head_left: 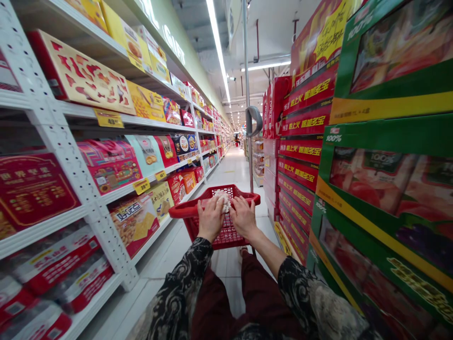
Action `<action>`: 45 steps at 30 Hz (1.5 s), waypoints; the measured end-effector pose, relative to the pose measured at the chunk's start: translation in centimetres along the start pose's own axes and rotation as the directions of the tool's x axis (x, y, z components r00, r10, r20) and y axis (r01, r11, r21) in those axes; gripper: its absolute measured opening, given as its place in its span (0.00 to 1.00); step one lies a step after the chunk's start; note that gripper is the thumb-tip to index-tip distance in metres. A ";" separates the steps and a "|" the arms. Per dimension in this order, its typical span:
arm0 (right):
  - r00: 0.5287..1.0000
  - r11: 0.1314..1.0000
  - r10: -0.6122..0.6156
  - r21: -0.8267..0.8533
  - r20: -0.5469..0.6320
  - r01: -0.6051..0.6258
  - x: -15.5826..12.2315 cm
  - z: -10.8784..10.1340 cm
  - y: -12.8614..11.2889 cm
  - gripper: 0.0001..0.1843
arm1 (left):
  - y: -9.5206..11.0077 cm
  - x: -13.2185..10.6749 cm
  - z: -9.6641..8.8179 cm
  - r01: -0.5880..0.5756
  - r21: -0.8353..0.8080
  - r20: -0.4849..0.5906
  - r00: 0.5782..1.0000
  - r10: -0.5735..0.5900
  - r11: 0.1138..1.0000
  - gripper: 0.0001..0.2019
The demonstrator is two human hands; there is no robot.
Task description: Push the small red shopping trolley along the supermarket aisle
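Okay, head view: looking along a supermarket aisle (226, 165).
Left hand (211, 218): resting at the rim of a red plastic shopping basket (184, 211), just beside a pale crumpled packet (223, 201).
Right hand (244, 217): on the same rim, just beside the packet.
Grip: hands close together, packet between them; clamped or not, cannot tell.
Packet: at the basket's rim.
Shelves: white metal shelving (46, 123) holding boxed gift packs (109, 160) at left; stacked green cartons (385, 156) at right.

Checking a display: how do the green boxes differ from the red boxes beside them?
The green boxes show large food photos; the red boxes carry yellow lettering on red. The green boxes stand nearer the camera than the red boxes. Both are stacked high along the aisle's right side.
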State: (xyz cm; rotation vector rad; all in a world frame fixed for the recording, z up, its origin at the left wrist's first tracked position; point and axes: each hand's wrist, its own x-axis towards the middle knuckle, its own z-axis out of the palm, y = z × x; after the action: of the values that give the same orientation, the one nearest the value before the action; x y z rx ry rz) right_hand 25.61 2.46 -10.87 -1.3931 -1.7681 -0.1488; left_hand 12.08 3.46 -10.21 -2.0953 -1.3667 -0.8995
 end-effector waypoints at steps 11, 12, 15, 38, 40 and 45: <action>1.000 1.000 0.007 0.010 0.012 -0.007 -0.2 -0.4 0.4 0.20 | -7.0 -1.5 -0.8 0.361 0.095 -0.066 0.932 -0.356 0.928 0.21; 1.000 1.000 0.006 0.007 0.015 -0.007 -0.2 -0.4 0.4 0.20 | -7.4 -1.6 -0.8 0.391 0.093 -0.073 0.920 -0.385 0.916 0.21; 1.000 1.000 0.010 -0.005 0.020 -0.010 -0.2 -0.2 0.2 0.20 | -7.5 -1.7 -0.7 0.414 0.074 -0.065 0.910 -0.409 0.907 0.21; 0.994 0.997 -0.067 -0.032 0.084 0.070 -0.9 0.5 -0.8 0.26 | -7.3 -2.0 -0.4 0.394 0.006 -0.074 0.917 -0.392 0.919 0.21; 0.994 0.997 -0.064 -0.033 0.089 0.067 -0.9 0.4 -0.9 0.26 | -6.4 -1.9 -0.3 0.323 -0.020 -0.063 0.944 -0.324 0.946 0.21; 0.993 0.996 -0.076 -0.039 0.093 0.079 -0.9 0.4 -0.7 0.27 | -6.8 -2.5 -0.5 0.288 -0.016 -0.058 0.956 -0.288 0.958 0.22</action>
State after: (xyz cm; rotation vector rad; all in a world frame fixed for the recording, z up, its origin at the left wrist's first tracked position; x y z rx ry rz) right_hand 24.82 1.78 -11.44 -1.3815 -1.9056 -0.1682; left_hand 4.98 4.20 -11.51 -1.8868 -1.6671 -1.0738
